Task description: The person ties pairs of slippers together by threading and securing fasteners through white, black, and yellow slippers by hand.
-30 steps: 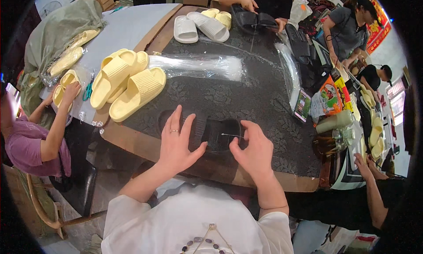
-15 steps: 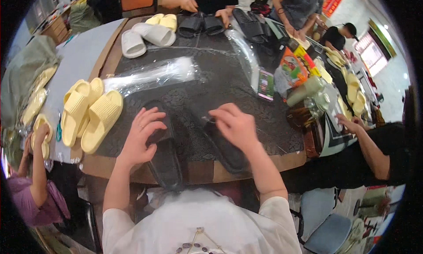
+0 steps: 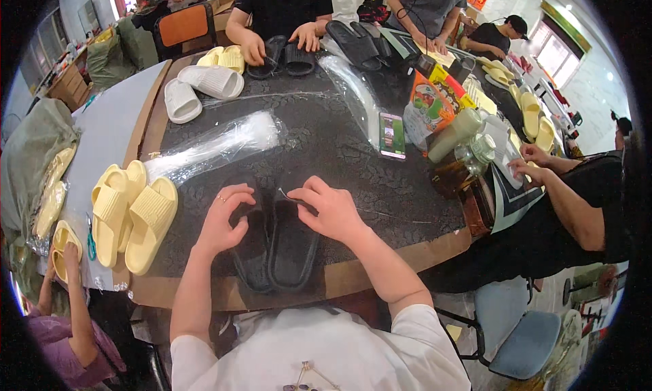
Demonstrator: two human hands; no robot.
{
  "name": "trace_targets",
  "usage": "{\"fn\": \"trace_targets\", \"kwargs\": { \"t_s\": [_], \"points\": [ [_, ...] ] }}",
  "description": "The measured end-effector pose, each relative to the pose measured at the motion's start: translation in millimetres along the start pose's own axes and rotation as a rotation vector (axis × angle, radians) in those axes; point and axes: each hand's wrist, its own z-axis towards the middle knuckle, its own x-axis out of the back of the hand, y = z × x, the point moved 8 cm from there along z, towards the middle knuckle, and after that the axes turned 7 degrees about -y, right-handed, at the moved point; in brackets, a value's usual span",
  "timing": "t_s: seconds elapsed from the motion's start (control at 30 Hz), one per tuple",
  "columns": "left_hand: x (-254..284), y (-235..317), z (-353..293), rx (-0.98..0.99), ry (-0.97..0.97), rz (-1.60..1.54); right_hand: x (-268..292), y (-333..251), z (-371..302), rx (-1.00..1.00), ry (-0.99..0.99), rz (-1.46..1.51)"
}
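Observation:
Two black slippers lie side by side in front of me, with their soles toward my body. My left hand (image 3: 229, 218) is curled over the strap of the left black slipper (image 3: 252, 258), thumb at the near side of the strap. The right black slipper (image 3: 293, 258) is held at its strap by my right hand (image 3: 324, 209), fingers and thumb bent round the edge. A thin pale strip (image 3: 284, 193) shows by the right fingertips; I cannot make out what it is. My hands partly cover both straps.
Yellow slippers (image 3: 153, 225) stand at the left, beside clear plastic sleeves (image 3: 217, 143). White slippers (image 3: 214, 82) lie farther back. A phone (image 3: 392, 136), an orange packet (image 3: 429, 111) and bottles (image 3: 456, 134) are at the right. Co-workers sit round the table, some handling slippers.
The right black slipper has come left with my right hand and now lies against the left one. My view has shifted, showing more of the far side.

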Motion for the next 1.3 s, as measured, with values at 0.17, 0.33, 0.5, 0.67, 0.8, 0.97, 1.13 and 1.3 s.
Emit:
{"fn": "trace_targets", "kwargs": {
  "t_s": [0.17,0.33,0.5,0.67,0.8,0.97,1.13,1.3],
  "points": [
    [-2.4,5.1,2.6,-0.009,-0.031,-0.032,8.3,11.1,-4.5,0.038,-0.028,-0.052],
    [-6.6,1.9,1.6,0.017,-0.012,-0.022,35.1,27.7,-2.4,-0.033,0.004,0.222],
    [-5.6,-0.2,0.7,0.024,-0.013,-0.016,112.0,144.6,-25.3,-0.424,0.534,0.260],
    [-6.0,1.2,1.3,0.024,-0.009,0.001,157.2,194.2,-60.3,-0.289,0.949,0.051],
    [-7.7,-0.6,4.4,0.027,-0.011,0.006,125.1,213.1,-79.5,-0.301,0.946,-0.005],
    [-7.7,-1.7,4.8,0.059,-0.007,0.000,112.5,225.9,-71.3,-0.352,0.742,-0.058],
    [-8.7,-4.0,5.6,0.041,-0.004,-0.018,104.2,214.6,-55.9,-0.370,0.569,-0.162],
    [-11.0,-1.5,7.4,0.031,-0.021,0.015,100.0,228.2,-60.3,-0.486,0.502,-0.046]
  ]
}}
